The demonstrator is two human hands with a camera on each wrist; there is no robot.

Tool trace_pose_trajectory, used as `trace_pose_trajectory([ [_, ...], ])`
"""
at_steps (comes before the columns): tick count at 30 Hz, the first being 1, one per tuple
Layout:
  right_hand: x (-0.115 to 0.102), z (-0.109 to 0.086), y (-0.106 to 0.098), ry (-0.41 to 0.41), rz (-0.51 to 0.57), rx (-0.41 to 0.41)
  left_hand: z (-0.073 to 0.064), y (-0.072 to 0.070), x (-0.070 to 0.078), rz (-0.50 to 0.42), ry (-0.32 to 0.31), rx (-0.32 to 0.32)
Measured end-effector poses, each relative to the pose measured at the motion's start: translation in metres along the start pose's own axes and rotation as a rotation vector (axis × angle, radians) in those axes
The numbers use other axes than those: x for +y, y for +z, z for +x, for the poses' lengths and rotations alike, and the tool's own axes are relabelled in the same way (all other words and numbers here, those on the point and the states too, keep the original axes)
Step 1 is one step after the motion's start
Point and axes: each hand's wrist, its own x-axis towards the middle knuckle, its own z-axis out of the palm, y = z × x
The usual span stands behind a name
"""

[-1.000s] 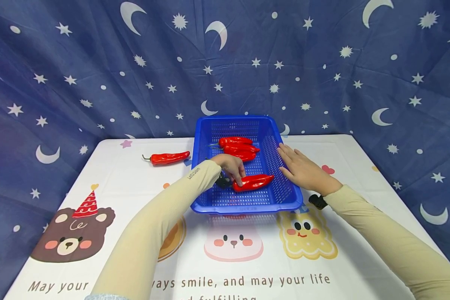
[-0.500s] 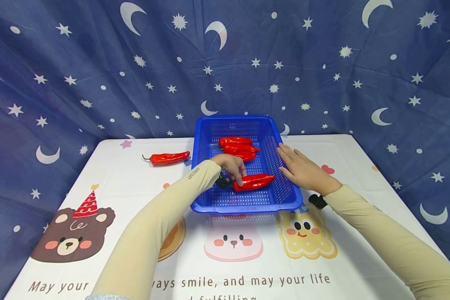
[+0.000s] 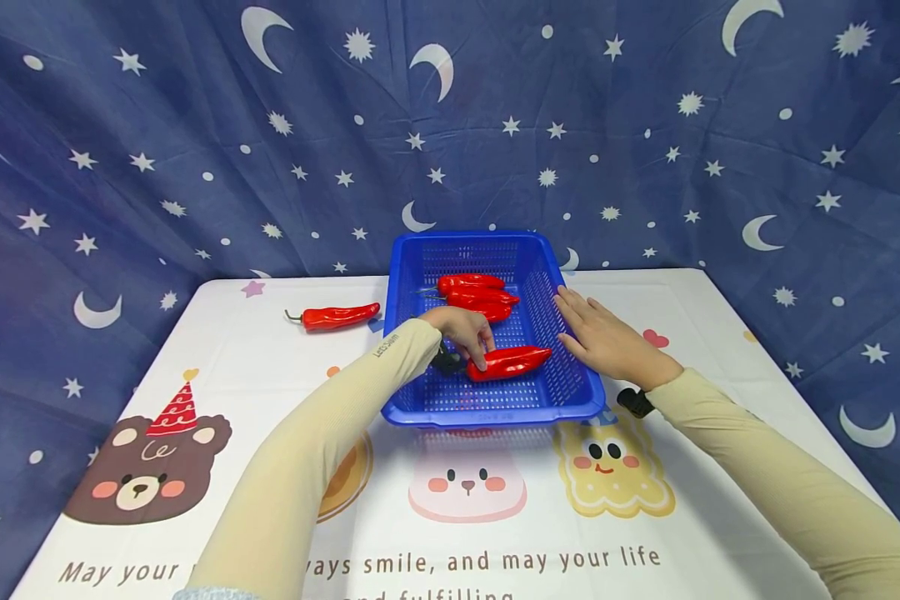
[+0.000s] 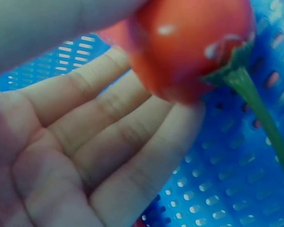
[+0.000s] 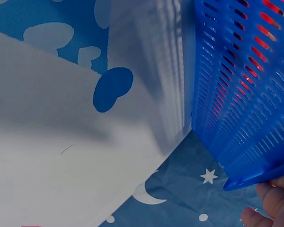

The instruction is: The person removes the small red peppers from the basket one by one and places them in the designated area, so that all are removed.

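Note:
A blue perforated basket [image 3: 495,414] stands at the middle of the table. Inside it my left hand [image 3: 476,350] pinches the stem end of a red pepper [image 3: 512,362] just above the near part of the floor. The left wrist view shows that red pepper [image 4: 189,52] between thumb and fingers [image 4: 109,127], its green stem [image 4: 255,99] pointing down. My right hand [image 3: 581,321] lies flat with straight fingers against the basket's right rim; the right wrist view shows the basket wall [image 5: 241,94] and fingertips [image 5: 274,203] at its corner.
A few more red peppers [image 3: 480,297] lie together at the basket's far end. One red pepper [image 3: 335,316] lies on the cartoon tablecloth [image 3: 270,375] left of the basket. A starry blue curtain [image 3: 195,125] hangs behind the table.
The pepper in my left hand has shifted very slightly up and to the right. My right hand has stayed on the basket's rim.

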Motion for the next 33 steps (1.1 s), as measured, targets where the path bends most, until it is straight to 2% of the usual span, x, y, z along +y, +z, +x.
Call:
trace_pose_trajectory([
  [6, 0.000, 0.000, 0.000, -0.015, -0.004, 0.013, -0.002, -0.003, 0.001, 0.013, 0.006, 0.012],
  [12, -0.001, 0.000, 0.001, -0.021, -0.006, 0.018, -0.006, -0.006, 0.003, -0.011, 0.013, 0.022],
  [24, 0.001, 0.000, 0.001, -0.017, -0.008, 0.018, -0.027, -0.018, 0.005, -0.064, 0.001, 0.081],
  [33, 0.001, 0.001, 0.002, -0.012, -0.013, 0.018, -0.038, -0.020, 0.007, -0.065, 0.034, 0.117],
])
